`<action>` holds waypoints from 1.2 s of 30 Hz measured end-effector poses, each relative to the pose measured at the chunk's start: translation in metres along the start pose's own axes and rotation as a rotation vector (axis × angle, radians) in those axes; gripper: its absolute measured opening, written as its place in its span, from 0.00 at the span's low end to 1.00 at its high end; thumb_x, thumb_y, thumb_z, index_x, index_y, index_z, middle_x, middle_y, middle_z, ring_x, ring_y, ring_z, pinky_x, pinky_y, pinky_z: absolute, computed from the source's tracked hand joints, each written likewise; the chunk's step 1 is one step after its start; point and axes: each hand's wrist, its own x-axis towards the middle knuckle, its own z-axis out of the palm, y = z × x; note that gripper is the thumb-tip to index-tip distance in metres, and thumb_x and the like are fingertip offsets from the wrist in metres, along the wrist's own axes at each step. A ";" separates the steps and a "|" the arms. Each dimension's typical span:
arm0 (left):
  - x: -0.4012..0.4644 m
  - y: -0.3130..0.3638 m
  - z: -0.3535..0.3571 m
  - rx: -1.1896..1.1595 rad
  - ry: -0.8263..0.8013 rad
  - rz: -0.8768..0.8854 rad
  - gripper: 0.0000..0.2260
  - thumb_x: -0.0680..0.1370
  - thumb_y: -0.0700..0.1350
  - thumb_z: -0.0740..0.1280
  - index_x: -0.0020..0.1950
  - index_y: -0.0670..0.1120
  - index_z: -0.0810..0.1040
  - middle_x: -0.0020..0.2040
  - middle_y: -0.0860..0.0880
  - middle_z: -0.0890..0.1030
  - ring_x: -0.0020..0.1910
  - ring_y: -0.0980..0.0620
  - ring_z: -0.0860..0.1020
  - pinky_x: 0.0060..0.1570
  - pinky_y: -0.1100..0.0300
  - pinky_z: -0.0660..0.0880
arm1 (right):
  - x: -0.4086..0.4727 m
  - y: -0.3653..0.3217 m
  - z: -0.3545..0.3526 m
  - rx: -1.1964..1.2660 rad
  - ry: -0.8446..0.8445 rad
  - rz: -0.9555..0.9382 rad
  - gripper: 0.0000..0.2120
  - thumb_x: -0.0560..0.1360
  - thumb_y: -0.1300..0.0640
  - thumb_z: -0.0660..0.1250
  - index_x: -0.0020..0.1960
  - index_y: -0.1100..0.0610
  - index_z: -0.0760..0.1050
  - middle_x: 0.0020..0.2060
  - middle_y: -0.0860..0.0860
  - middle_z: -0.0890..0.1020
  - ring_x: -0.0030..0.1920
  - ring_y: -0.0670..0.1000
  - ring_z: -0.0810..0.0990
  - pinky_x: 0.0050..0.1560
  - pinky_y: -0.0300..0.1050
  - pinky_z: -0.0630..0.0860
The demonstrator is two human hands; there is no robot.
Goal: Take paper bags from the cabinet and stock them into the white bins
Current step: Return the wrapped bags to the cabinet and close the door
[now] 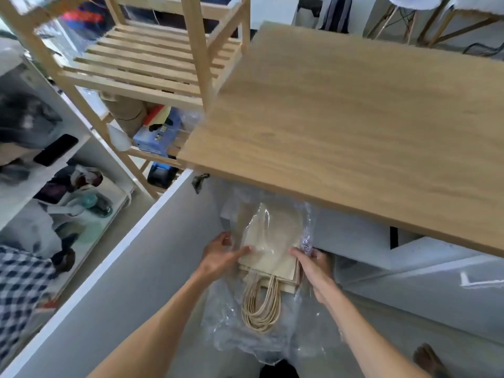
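Note:
A stack of tan paper bags (268, 241) with twisted paper handles (261, 306) lies half inside a clear plastic wrapper (245, 336), just under the wooden cabinet top (341, 126). My left hand (221, 255) grips the stack's left edge, thumb on top of the plastic. My right hand (313, 264) grips the right edge, fingers curled round it. The handles point toward me. The bags' far end is hidden under the cabinet top. No white bins are visible.
The open white cabinet door (131, 257) stands to the left of my arms. A slatted wooden shelf rack (147, 64) holds a blue box (158, 137) at the upper left. White shelves (54, 170) with cluttered items fill the far left. Stool legs (436, 25) stand at the back right.

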 end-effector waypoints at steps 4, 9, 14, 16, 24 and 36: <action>0.065 -0.001 0.020 0.005 -0.034 0.002 0.37 0.70 0.62 0.75 0.74 0.50 0.69 0.69 0.47 0.75 0.65 0.46 0.76 0.64 0.51 0.74 | 0.069 -0.017 0.007 -0.048 0.017 -0.083 0.14 0.71 0.47 0.77 0.41 0.55 0.77 0.40 0.52 0.82 0.43 0.52 0.78 0.39 0.44 0.68; 0.131 0.016 0.034 -0.005 0.052 0.071 0.35 0.73 0.57 0.75 0.75 0.50 0.65 0.69 0.45 0.74 0.63 0.45 0.77 0.55 0.55 0.76 | 0.137 -0.045 0.025 0.002 0.058 -0.154 0.25 0.68 0.45 0.77 0.60 0.57 0.83 0.51 0.53 0.86 0.50 0.53 0.84 0.43 0.39 0.74; 0.185 0.034 0.034 0.070 0.124 0.138 0.42 0.72 0.59 0.74 0.80 0.51 0.58 0.75 0.44 0.69 0.70 0.43 0.71 0.68 0.48 0.71 | 0.178 -0.060 0.035 -0.028 0.128 -0.220 0.36 0.69 0.40 0.75 0.72 0.56 0.75 0.66 0.53 0.80 0.65 0.55 0.79 0.55 0.42 0.75; 0.197 0.030 0.038 0.209 0.119 0.098 0.46 0.71 0.65 0.72 0.81 0.50 0.53 0.79 0.44 0.63 0.76 0.41 0.64 0.73 0.43 0.62 | 0.183 -0.055 0.034 -0.119 0.106 -0.228 0.34 0.74 0.43 0.73 0.75 0.56 0.70 0.69 0.51 0.77 0.67 0.53 0.76 0.58 0.42 0.71; 0.189 0.001 0.049 0.329 0.103 0.072 0.40 0.77 0.68 0.61 0.81 0.47 0.56 0.80 0.43 0.61 0.78 0.42 0.60 0.74 0.48 0.60 | 0.183 -0.033 0.029 -0.241 -0.044 -0.258 0.35 0.77 0.42 0.69 0.79 0.54 0.63 0.75 0.52 0.70 0.72 0.54 0.72 0.61 0.42 0.68; 0.010 -0.034 0.008 0.554 0.103 0.176 0.27 0.81 0.60 0.60 0.77 0.51 0.63 0.79 0.48 0.62 0.77 0.47 0.60 0.73 0.52 0.62 | 0.039 -0.030 0.012 -0.646 -0.135 -0.379 0.24 0.81 0.51 0.66 0.76 0.51 0.69 0.74 0.53 0.73 0.70 0.56 0.74 0.63 0.43 0.70</action>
